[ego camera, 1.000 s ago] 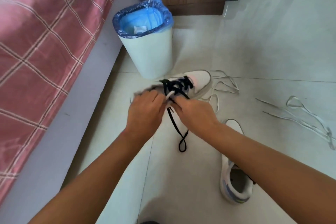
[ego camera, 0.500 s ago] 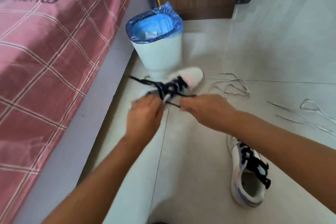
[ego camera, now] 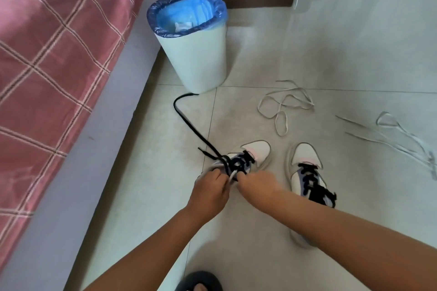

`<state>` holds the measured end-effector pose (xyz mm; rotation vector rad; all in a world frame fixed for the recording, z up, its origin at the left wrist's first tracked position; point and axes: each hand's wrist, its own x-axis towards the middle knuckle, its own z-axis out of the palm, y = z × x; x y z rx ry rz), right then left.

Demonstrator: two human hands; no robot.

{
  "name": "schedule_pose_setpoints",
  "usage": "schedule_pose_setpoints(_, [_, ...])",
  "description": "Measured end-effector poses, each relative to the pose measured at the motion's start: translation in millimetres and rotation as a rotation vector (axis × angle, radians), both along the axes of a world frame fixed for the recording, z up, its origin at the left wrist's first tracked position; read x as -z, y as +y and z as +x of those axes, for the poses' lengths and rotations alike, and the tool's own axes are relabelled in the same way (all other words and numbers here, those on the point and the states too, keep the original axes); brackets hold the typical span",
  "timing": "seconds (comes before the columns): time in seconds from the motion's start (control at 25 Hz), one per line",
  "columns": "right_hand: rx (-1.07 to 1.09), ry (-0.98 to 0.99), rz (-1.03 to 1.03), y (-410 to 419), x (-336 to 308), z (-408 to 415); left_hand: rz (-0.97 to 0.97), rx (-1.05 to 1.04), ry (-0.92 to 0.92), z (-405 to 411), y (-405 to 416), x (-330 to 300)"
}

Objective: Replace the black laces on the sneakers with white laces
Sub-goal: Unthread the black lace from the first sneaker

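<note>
Black lace (ego camera: 189, 123) trails from the left sneaker (ego camera: 246, 160) across the floor tiles (ego camera: 343, 59) toward eleven o'clock, its far end curving at the foot of the white bin (ego camera: 196, 59) lined with a blue bag. Both hands work at the sneaker's tongue: the left hand (ego camera: 209, 192) has its fingers curled, pinching at the lace by the eyelets, and the right hand (ego camera: 256, 184) is curled on the other side, though what it pinches I cannot tell. At three o'clock stands the second sneaker (ego camera: 306, 172), black-laced. White laces (ego camera: 283, 106) lie loose at one o'clock, more white laces (ego camera: 397, 137) at two. A pink checked bed (ego camera: 47, 54) fills nine o'clock.
</note>
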<state>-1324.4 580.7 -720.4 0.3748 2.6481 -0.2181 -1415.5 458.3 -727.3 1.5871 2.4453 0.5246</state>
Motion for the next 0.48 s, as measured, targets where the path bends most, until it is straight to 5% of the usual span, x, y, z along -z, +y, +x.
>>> schedule_pose_setpoints(0.16, [-0.023,-0.009,-0.025,7,-1,-2,-0.032,0.066,0.040,-1,-4,1])
schedule_pose_setpoints(0.36, [-0.741,-0.468,0.098,-7,-12,62,0.017,-0.006,-0.045,-2,-3,-3])
schedule_pose_setpoints(0.48, [-0.674,-0.645,0.011,-27,-11,86,0.040,0.024,-0.028,-1,-2,-5])
